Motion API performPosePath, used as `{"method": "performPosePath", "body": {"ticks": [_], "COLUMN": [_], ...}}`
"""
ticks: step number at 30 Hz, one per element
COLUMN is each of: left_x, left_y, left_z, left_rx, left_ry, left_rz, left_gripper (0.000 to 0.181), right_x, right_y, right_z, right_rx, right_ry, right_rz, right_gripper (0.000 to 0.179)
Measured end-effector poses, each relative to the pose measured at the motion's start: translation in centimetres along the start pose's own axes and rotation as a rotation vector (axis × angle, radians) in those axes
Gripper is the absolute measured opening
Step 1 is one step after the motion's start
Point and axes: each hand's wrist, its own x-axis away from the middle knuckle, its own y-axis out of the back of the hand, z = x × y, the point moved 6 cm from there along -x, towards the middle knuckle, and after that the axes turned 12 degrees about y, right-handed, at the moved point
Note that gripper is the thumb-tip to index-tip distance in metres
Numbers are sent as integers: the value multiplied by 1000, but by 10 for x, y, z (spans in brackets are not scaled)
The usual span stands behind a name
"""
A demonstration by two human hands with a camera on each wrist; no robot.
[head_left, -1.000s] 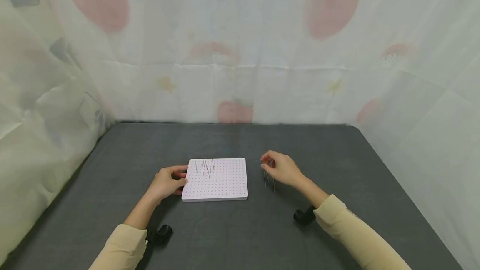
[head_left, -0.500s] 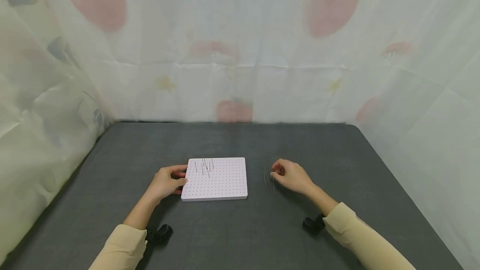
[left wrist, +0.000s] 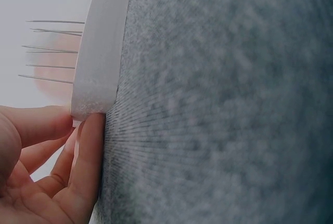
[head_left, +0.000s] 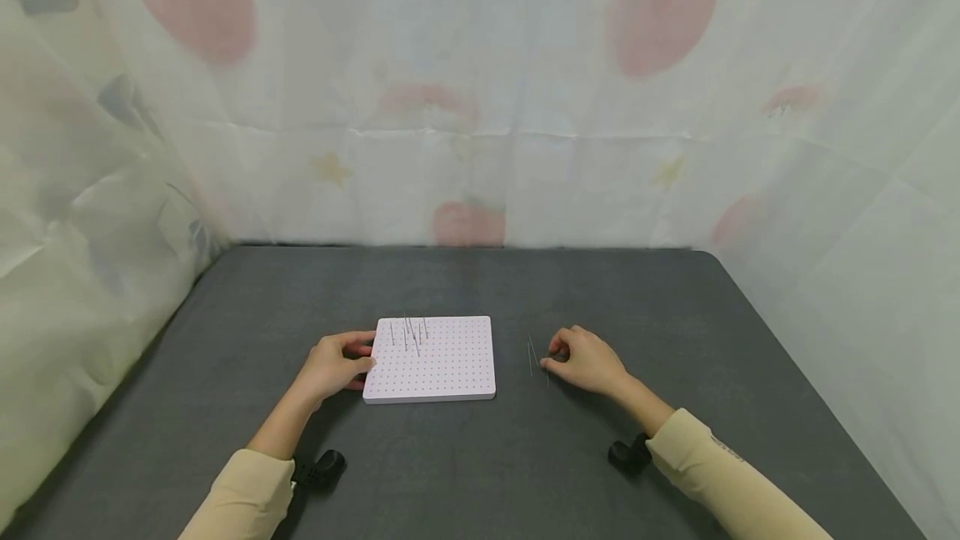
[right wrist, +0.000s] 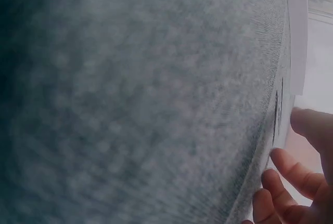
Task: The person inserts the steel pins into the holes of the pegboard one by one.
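Observation:
A white board with a grid of small holes (head_left: 450,369) lies on the table. Several thin metal needles stand upright in its back left part; in the left wrist view these needles (left wrist: 49,52) jut out from its face. My left hand (head_left: 336,367) grips the board's left edge, thumb on the upper rim and fingers at the side. To the right of the board, thin needles (head_left: 530,357) lie on the dark surface. My right hand (head_left: 587,361) is low over one of them, with thumb (right wrist: 308,122) and index finger apart in the right wrist view and nothing visible between them.
The dark grey table (head_left: 480,465) reaches back to a pale curtain (head_left: 570,190) with fruit prints. More curtain hangs along the left and right sides. A black wrist camera (head_left: 321,470) sits at the left cuff, another black wrist camera (head_left: 628,455) at the right.
My right hand has moved right and toward me, down to the needle on the right, uncovering the other needles on the table. The left hand and the board have stayed put.

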Motion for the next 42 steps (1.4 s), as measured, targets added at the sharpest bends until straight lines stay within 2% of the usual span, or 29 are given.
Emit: {"method": "performPosePath", "body": {"ticks": [7,13,26,36,42], "left_x": [1,0,0,2,6], "left_y": [-1,0,0,-1,-1], "left_z": [0,0,0,-1,-3], "left_rx": [3,9,11,16,20], "left_ry": [-13,-12,-1,5,-1], "left_rz": [3,1,4,11,22], "left_gripper": [51,51,51,51,50], "right_x": [0,0,-8,-15,-15], "right_y": [1,0,-1,0,0], "right_z": [5,6,-6,-11,-11], "right_rx": [52,61,-41,-51,-44], "right_ry": [22,51,71,60,41], "right_rz": [30,41,24,12,8], "right_gripper": [26,20,10,14,9]}}
